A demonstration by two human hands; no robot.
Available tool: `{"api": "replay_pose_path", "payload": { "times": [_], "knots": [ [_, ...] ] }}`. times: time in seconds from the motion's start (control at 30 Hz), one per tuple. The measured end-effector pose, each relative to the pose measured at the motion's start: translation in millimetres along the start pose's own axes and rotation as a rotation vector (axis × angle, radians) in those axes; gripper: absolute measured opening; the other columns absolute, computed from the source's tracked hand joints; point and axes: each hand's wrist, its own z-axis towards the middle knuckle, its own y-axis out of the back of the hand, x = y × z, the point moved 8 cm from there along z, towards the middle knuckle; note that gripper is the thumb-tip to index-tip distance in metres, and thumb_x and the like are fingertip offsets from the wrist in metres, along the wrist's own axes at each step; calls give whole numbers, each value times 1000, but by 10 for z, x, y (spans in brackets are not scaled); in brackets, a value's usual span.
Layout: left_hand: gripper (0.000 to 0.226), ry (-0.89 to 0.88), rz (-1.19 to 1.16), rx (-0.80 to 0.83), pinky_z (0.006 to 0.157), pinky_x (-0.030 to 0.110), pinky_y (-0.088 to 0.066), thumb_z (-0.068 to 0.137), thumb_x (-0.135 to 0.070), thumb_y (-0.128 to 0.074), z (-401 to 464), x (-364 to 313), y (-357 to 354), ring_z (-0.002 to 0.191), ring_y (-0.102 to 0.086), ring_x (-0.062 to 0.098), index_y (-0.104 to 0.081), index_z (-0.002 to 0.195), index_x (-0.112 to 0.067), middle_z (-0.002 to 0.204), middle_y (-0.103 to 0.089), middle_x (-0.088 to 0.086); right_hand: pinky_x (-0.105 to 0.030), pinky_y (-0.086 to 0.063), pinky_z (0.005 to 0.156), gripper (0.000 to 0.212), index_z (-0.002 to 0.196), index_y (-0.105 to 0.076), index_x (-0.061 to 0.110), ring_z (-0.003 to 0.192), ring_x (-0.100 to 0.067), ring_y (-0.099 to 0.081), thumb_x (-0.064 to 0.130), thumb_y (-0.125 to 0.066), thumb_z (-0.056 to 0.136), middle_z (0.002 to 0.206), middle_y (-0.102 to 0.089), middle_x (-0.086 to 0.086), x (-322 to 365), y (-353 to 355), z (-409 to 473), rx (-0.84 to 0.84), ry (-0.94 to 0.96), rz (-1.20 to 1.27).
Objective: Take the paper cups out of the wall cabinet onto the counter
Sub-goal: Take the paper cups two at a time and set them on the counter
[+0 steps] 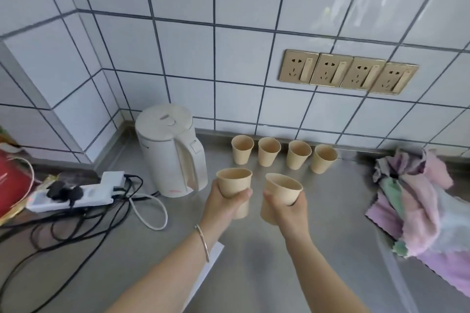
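Six paper cups show: four [283, 154] stand upright and empty in a row on the grey desk [318, 211] at the tiled wall's foot, and two are held above the desk. The left hand [223, 202] has its fingers [245, 194] wrapped round an upright cup [234, 181]; the right hand [288, 207] clasps a tilted cup [282, 189]. One white kettle [173, 150] stands just left of the row, four sockets [348, 71] above it; no writing is legible.
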Motion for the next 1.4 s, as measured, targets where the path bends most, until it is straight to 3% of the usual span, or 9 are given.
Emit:
{"api": "replay_pose_path", "payload": {
  "times": [0.13,0.3,0.4,0.5,0.93,1.07,1.17,1.27,1.4],
  "knots": [
    [58,25,47,-55,79,27,-52,53,-36,-83,389,137,-33,92,-64,12,-51,101,-30,103,-67,-4,-44,-52,88,63,101,-48,33,104,-22,-58,49,-78,47,110,-58,-3,-2,-85,412,13,9,-83],
    [65,40,111,-153,85,28,-53,44,-35,-85,847,421,-83,96,-65,13,-51,99,-35,103,-66,-9,-20,-45,68,54,96,-45,38,90,-11,-59,17,-82,62,98,-60,9,-133,-113,934,33,39,-187],
    [62,37,161,-216,70,1,-44,57,-12,-87,1022,554,-107,87,-60,0,-50,103,-31,98,-63,-12,-33,-52,77,58,105,-45,35,95,-15,-61,27,-80,60,103,-61,8,-281,-149,1154,50,22,-257],
    [64,21,214,-270,63,-7,-37,60,-10,-86,1146,610,-138,85,-57,5,-49,109,-25,98,-61,-10,-35,-50,83,61,111,-43,33,100,-17,-60,29,-80,62,108,-62,8,-408,-181,1348,64,6,-283],
    [68,-33,253,-368,70,-5,-39,58,-9,-87,1387,802,-170,95,-59,12,-46,109,-30,102,-62,-7,-25,-40,82,67,121,-44,29,108,-20,-58,21,-81,65,104,-56,11,-603,-303,1667,97,23,-275],
    [70,-59,246,-361,83,18,-44,58,-9,-86,1419,831,-177,97,-60,13,-45,109,-33,102,-62,-8,-26,-41,83,68,122,-43,31,108,-19,-58,22,-80,65,106,-57,12,-621,-350,1685,105,36,-273],
    [71,-66,239,-375,86,24,-45,58,-9,-86,1424,860,-182,98,-60,15,-45,108,-36,101,-62,-10,-26,-41,83,69,123,-43,28,110,-19,-58,22,-80,65,114,-60,6,-638,-372,1687,108,51,-281],
    [74,-62,224,-368,88,23,-46,58,-8,-86,1424,891,-166,103,-60,16,-44,116,-30,108,-61,-7,-29,-44,88,73,126,-41,25,113,-20,-57,21,-81,65,123,-58,2,-673,-381,1682,113,64,-291],
    [91,-49,170,-303,89,3,-41,58,4,-83,1414,946,-159,117,-53,13,-37,133,-17,128,-53,-2,-27,-44,91,82,133,-38,22,117,-18,-55,18,-81,64,132,-53,0,-726,-339,1624,106,60,-296]
  ]
}}
